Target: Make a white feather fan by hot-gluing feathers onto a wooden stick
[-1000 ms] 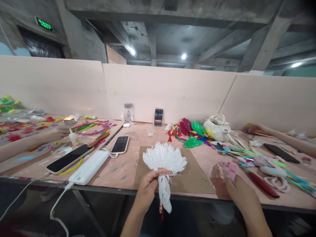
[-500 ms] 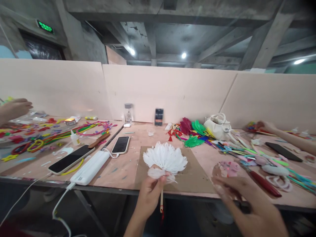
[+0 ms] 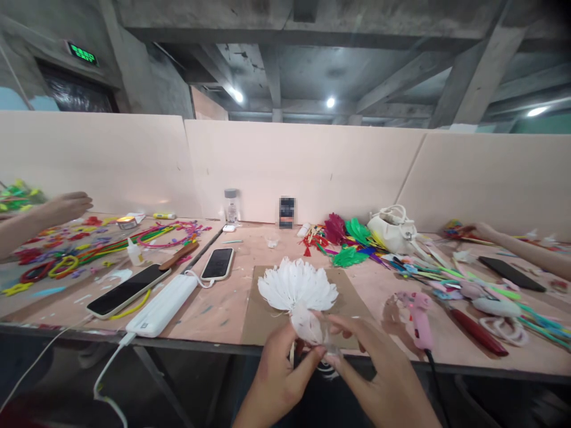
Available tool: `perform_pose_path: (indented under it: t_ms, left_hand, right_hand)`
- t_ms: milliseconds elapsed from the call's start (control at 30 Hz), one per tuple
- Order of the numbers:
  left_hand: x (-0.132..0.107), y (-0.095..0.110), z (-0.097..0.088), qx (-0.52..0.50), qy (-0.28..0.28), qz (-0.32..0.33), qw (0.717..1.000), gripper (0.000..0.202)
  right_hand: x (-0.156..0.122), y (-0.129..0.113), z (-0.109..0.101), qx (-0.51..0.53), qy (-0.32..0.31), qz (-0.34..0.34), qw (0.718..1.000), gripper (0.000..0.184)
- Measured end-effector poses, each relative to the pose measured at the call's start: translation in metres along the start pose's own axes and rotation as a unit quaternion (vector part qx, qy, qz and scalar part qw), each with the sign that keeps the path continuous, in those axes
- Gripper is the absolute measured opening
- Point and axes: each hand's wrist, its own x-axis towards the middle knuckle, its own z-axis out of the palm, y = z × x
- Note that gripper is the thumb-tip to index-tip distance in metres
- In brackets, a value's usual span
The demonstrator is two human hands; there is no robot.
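A fan of white feathers point(image 3: 297, 284) lies spread on a brown cardboard sheet point(image 3: 357, 297). Just in front of it, my left hand point(image 3: 283, 371) pinches a loose white feather point(image 3: 307, 326) between thumb and fingers. From the other side, my right hand point(image 3: 379, 365) closes its thumb and fingers on the lower end of that feather. Wispy white strands hang below the fingertips. Part of a thin pale stick shows behind my left fingers. A pink glue gun point(image 3: 420, 321) lies right of the cardboard, apart from my hands.
To the left are a white power bank point(image 3: 163, 304), two phones and a glue bottle point(image 3: 134, 252). Rightward lie a red-handled tool point(image 3: 479, 333), coloured feathers point(image 3: 350, 238) and a white bag point(image 3: 392, 229). Other people's hands point(image 3: 74, 205) work at both sides.
My right hand has moved left from beside the glue gun to the feather. The feather has turned from lying crosswise to pointing toward me. The hand of a person at left moved rightward.
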Motion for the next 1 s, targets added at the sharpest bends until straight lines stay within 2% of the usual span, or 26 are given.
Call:
perform_pose_path:
  t_ms: [100, 200, 267, 333, 367, 433, 500, 533, 600, 667, 700, 767, 833, 933, 1000]
  left_hand:
    - [-0.001, -0.001, -0.002, -0.015, -0.051, -0.013, 0.999, 0.061]
    - [0.001, 0.002, -0.009, 0.008, -0.091, -0.005, 0.996, 0.07]
    - [0.006, 0.003, -0.014, 0.057, -0.089, 0.022, 0.994, 0.06]
    - [0.015, 0.002, -0.018, 0.155, -0.052, 0.042, 0.986, 0.042]
    - [0.021, 0.0, -0.019, 0.226, -0.025, 0.035, 0.973, 0.037]
    - [0.032, -0.006, -0.015, 0.379, 0.016, -0.024, 0.925, 0.038]
    - [0.042, -0.016, -0.008, 0.47, 0.016, -0.072, 0.88, 0.033]
    - [0.045, -0.021, -0.003, 0.489, 0.016, -0.079, 0.869, 0.026]
    - [0.048, -0.032, 0.004, 0.489, 0.026, -0.069, 0.869, 0.017]
    - [0.049, -0.042, 0.007, 0.441, 0.057, -0.053, 0.894, 0.011]
    - [0.049, -0.047, 0.007, 0.385, 0.081, -0.051, 0.918, 0.009]
    - [0.05, -0.053, 0.004, 0.237, 0.124, -0.059, 0.962, 0.01]
    - [0.052, -0.054, 0.0, 0.085, 0.139, -0.074, 0.984, 0.018]
    - [0.053, -0.05, -0.007, -0.107, 0.071, -0.105, 0.986, 0.039]
    - [0.053, -0.046, -0.012, -0.207, 0.012, -0.136, 0.969, 0.047]
  right_hand:
    - [0.002, 0.002, 0.0, 0.065, -0.044, 0.04, 0.996, 0.04]
    - [0.007, 0.004, -0.003, 0.135, -0.086, 0.038, 0.986, 0.018]
    - [0.009, 0.006, -0.008, 0.157, -0.075, 0.051, 0.983, 0.011]
    - [0.01, 0.01, -0.015, 0.144, -0.035, 0.086, 0.985, 0.011]
    - [0.009, 0.014, -0.019, 0.135, -0.019, 0.105, 0.985, 0.016]
    - [0.008, 0.023, -0.026, 0.148, 0.003, 0.14, 0.979, 0.025]
    - [0.005, 0.033, -0.031, 0.184, 0.015, 0.17, 0.968, 0.03]
    - [0.004, 0.037, -0.032, 0.198, 0.017, 0.182, 0.963, 0.031]
    - [0.002, 0.041, -0.034, 0.219, 0.022, 0.21, 0.952, 0.033]
    - [-0.001, 0.04, -0.035, 0.253, 0.037, 0.231, 0.939, 0.032]
    - [-0.002, 0.037, -0.036, 0.274, 0.048, 0.238, 0.93, 0.031]
    - [-0.005, 0.03, -0.036, 0.312, 0.062, 0.244, 0.916, 0.029]
    - [-0.006, 0.024, -0.036, 0.329, 0.068, 0.242, 0.91, 0.028]
    - [-0.001, 0.02, -0.036, 0.344, 0.06, 0.227, 0.909, 0.026]
    - [0.005, 0.021, -0.036, 0.352, 0.043, 0.223, 0.908, 0.026]
